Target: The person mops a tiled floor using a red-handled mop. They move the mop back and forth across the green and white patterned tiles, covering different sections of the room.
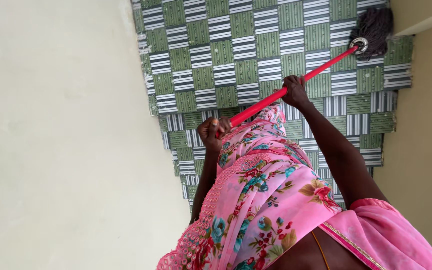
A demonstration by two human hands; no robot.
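two hands grip the red mop handle (pixel 286 92): left hand (pixel 215 131) closed at the end, right hand (pixel 295 90) closed midway (spread for leverage), mop head (pixel 373 27) pressed to the tiled floor (pixel 201 60).

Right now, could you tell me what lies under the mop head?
The mop head rests on the green and white striped checkered floor tiles, beside a cream wall. The tile patch directly beneath the dark strands is covered, so its state cannot be seen.

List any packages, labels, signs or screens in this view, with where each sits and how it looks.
None in view: no package, label, sign or screen.
Only the person's left hand and right hand gripping a red mop handle, its dark stringy mop head on the green, white and grey checked floor tiles between plain cream walls.
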